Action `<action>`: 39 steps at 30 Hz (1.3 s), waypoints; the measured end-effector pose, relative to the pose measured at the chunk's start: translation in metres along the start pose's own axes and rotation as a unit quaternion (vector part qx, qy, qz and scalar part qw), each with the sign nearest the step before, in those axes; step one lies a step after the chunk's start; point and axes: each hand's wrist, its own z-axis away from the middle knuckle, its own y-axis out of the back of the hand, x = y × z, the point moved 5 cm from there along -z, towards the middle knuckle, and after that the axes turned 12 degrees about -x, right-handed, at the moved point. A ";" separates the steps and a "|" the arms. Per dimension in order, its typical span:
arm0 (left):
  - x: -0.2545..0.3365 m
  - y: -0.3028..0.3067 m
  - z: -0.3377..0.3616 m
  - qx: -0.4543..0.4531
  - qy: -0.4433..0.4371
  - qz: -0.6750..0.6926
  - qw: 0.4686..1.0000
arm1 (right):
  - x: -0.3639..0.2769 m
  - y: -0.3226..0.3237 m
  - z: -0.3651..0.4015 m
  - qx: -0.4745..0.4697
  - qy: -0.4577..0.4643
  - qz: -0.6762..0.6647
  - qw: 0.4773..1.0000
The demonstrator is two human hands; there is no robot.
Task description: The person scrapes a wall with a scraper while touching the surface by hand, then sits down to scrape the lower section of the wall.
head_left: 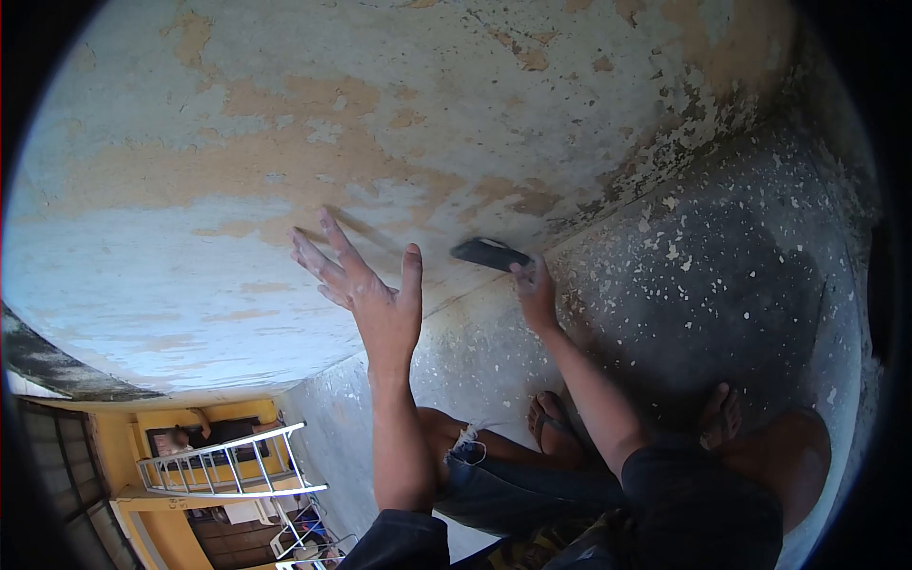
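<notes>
My left hand (366,285) is raised with its fingers stretched apart and nothing in them, its fingertips close to the peeling wall (323,185). Pale dust coats those fingers. Lower along the same wall, my right hand (538,290) grips one end of a dark, flat, rectangular block (489,254). The block's far end overlaps the wall's lower part in this view, and its exact kind does not show. Around both hands the wall has pale paint with tan patches where paint has come off.
Paint flakes are scattered over the grey floor (665,285), close to my sandalled foot (556,423) and bent knees. A white metal ladder (223,465) stands at the lower left, with a person (180,439) near it by a yellow wall.
</notes>
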 end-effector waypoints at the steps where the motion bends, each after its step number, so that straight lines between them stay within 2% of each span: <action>1: 0.001 -0.002 0.000 -0.004 -0.003 -0.003 1.000 | 0.000 0.012 0.005 0.000 0.000 0.000 1.000; 3: 0.002 -0.003 -0.001 -0.011 -0.001 -0.002 1.000 | 0.014 0.025 0.015 -0.045 -0.130 -0.028 0.990; 4: 0.001 -0.003 0.000 -0.018 0.006 -0.002 1.000 | 0.015 0.021 0.016 -0.046 -0.134 -0.027 0.990; 6: 0.001 -0.002 0.002 -0.022 0.009 0.006 1.000 | 0.005 0.013 0.009 -0.006 -0.049 0.011 0.999; 7: 0.003 -0.002 0.000 -0.020 0.005 0.014 1.000 | -0.011 0.011 0.002 -0.003 -0.047 0.013 0.999; 9: 0.004 -0.004 -0.002 -0.019 0.003 0.016 1.000 | -0.047 0.001 -0.009 -0.082 -0.028 -0.071 0.994; 10: 0.004 -0.004 -0.002 -0.017 0.004 0.016 1.000 | -0.061 -0.003 -0.015 -0.119 -0.042 -0.079 0.989; 14: 0.003 -0.003 -0.004 -0.028 0.016 0.015 0.999 | -0.041 -0.006 -0.011 -0.115 -0.061 -0.109 0.986; 16: 0.003 -0.004 -0.003 -0.035 0.022 -0.004 0.999 | -0.014 0.008 0.003 -0.017 -0.030 -0.024 0.999; 17: 0.003 -0.005 -0.003 -0.037 0.020 -0.004 0.999 | -0.005 0.013 0.009 -0.015 -0.031 -0.024 0.999; 19: 0.001 -0.004 -0.002 -0.038 0.019 0.004 0.999 | 0.006 0.015 0.017 -0.078 -0.139 -0.029 0.987; 20: 0.000 -0.004 -0.001 -0.040 0.021 0.005 0.999 | 0.005 0.012 0.018 -0.079 -0.142 -0.028 0.986; 22: 0.003 -0.005 -0.003 -0.033 0.013 0.009 0.999 | -0.020 0.002 0.008 -0.057 -0.068 -0.033 0.996; 23: 0.003 -0.007 -0.004 -0.033 0.011 0.010 0.999 | -0.030 -0.003 0.003 -0.054 -0.066 -0.032 0.996; 26: -0.001 -0.009 -0.003 -0.032 0.026 0.013 0.999 | -0.066 -0.018 -0.008 -0.148 -0.054 -0.107 0.982; 29: -0.001 -0.008 -0.006 -0.030 0.020 0.017 0.999 | -0.048 -0.008 -0.007 -0.098 -0.045 -0.122 0.987; 30: -0.001 -0.008 -0.005 -0.027 0.015 0.009 0.999 | -0.030 -0.001 -0.005 -0.084 -0.082 -0.081 0.990; 33: 0.000 -0.009 -0.005 -0.029 0.012 -0.003 0.999 | -0.001 0.024 0.003 -0.058 -0.117 -0.006 0.991; 35: -0.004 -0.010 -0.002 -0.038 0.021 -0.010 0.999 | -0.001 0.021 0.007 -0.052 -0.102 0.000 0.993; 37: -0.002 -0.011 -0.005 -0.027 0.004 -0.009 1.000 | -0.019 0.010 -0.001 -0.033 -0.032 -0.015 0.999; 38: -0.001 -0.013 -0.005 -0.028 0.001 -0.007 1.000 | -0.028 0.006 -0.003 -0.030 -0.032 -0.013 0.999; 39: 0.000 -0.013 -0.005 -0.025 0.005 -0.017 1.000 | -0.045 -0.001 -0.007 -0.071 -0.061 -0.067 0.993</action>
